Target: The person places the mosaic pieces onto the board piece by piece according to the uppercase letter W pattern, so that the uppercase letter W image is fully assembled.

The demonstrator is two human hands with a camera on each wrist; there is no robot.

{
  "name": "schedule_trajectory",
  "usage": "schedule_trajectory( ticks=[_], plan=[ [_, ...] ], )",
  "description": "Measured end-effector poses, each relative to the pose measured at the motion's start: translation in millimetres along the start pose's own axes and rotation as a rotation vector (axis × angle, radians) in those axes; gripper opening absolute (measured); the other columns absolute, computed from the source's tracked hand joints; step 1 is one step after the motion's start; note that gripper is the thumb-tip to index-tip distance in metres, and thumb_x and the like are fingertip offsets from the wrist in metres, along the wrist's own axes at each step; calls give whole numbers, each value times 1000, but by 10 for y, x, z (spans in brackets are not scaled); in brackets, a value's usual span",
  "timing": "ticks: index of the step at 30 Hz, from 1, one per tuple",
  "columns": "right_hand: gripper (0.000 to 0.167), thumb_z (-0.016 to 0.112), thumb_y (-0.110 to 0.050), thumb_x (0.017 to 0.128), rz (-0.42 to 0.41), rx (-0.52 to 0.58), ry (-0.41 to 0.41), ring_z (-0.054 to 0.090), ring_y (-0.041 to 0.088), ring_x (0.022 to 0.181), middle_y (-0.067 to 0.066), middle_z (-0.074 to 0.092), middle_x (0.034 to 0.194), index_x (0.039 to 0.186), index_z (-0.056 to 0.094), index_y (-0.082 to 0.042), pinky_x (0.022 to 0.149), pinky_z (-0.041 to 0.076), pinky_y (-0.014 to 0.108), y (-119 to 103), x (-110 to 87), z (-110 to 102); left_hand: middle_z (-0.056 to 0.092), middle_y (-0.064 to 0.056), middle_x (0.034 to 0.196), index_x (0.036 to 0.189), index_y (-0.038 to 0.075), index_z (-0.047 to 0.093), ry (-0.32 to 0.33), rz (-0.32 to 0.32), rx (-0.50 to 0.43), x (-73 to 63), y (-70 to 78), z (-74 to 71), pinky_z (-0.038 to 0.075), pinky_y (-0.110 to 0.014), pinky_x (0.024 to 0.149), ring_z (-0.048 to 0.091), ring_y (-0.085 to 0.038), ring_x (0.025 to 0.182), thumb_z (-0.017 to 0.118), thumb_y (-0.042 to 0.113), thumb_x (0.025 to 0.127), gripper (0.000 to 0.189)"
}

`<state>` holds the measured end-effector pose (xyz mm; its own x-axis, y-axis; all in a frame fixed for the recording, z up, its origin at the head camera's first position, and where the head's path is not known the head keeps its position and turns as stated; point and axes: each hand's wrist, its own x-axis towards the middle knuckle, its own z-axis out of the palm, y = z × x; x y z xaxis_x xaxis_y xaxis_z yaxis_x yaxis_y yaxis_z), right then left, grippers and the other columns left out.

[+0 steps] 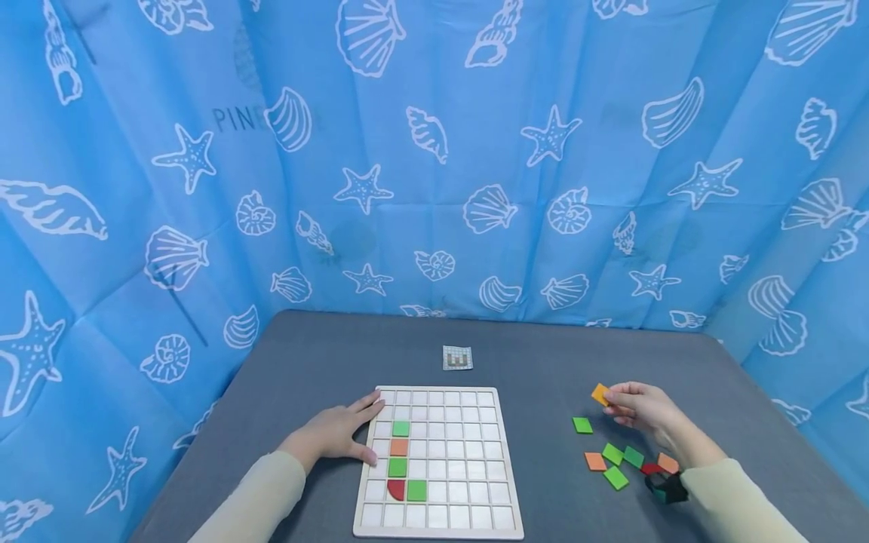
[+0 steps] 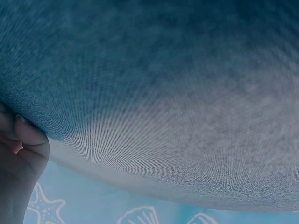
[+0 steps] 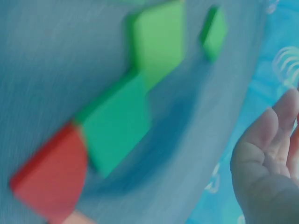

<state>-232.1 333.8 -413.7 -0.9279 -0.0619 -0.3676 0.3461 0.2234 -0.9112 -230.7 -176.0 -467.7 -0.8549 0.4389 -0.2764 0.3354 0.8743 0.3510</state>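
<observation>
My right hand point(image 1: 637, 411) pinches an orange square tile point(image 1: 600, 394) between thumb and fingertips, above the right part of the table. Below that hand lie several loose tiles: a light green square point(image 1: 582, 425), an orange square point(image 1: 596, 461), a darker green square point(image 1: 634, 456) and a red quarter-round tile point(image 3: 53, 172). My left hand point(image 1: 339, 430) rests with fingers spread along the left edge of a white grid board point(image 1: 475, 532). On the board sit a pale green tile point(image 1: 400, 429), an orange tile point(image 1: 398, 447), green tiles point(image 1: 417, 490) and a red quarter-round tile point(image 1: 396, 489).
A small card point(image 1: 458, 358) with a printed pattern lies behind the board. The grey table point(image 1: 339, 347) ends at a blue shell-print curtain point(image 1: 434, 188). Under the right wrist is a dark object point(image 1: 668, 489), partly hidden by the sleeve.
</observation>
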Motion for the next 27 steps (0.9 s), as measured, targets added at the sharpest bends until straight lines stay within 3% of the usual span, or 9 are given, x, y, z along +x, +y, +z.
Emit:
schedule_trajectory(
  ticks=[7, 11, 16, 27],
  plan=[
    [11, 59, -8, 98, -15, 175, -12, 67, 14, 77, 2, 69, 85, 104, 68, -6, 73, 54, 28, -61, -119, 231, 20, 2, 161, 154, 20, 32, 0, 4, 2, -5, 22, -17, 38, -52, 100, 43, -40, 131, 73, 61, 74, 99],
    [16, 61, -5, 96, -12, 231, -30, 69, 15, 78, 4, 71, 86, 111, 65, 0, 73, 55, 29, -99, -159, 399, 20, 3, 161, 154, 20, 31, -6, 3, 1, 1, 16, -17, 38, -53, 100, 42, -41, 131, 73, 61, 74, 99],
    [26, 62, -2, 95, -32, 193, -19, 70, 17, 77, 6, 71, 86, 117, 58, 10, 73, 56, 32, -147, -220, 647, 18, 3, 161, 155, 21, 30, -8, -2, 0, 25, -11, 3, 38, -53, 100, 41, -41, 132, 71, 63, 73, 100],
    [20, 61, -5, 96, -23, 84, 24, 69, 22, 78, 11, 70, 88, 110, 60, 9, 74, 56, 35, -195, -297, 1106, 18, 4, 161, 155, 22, 30, -3, -6, 9, 36, -29, 5, 38, -53, 101, 41, -40, 133, 71, 64, 73, 101]
  ],
)
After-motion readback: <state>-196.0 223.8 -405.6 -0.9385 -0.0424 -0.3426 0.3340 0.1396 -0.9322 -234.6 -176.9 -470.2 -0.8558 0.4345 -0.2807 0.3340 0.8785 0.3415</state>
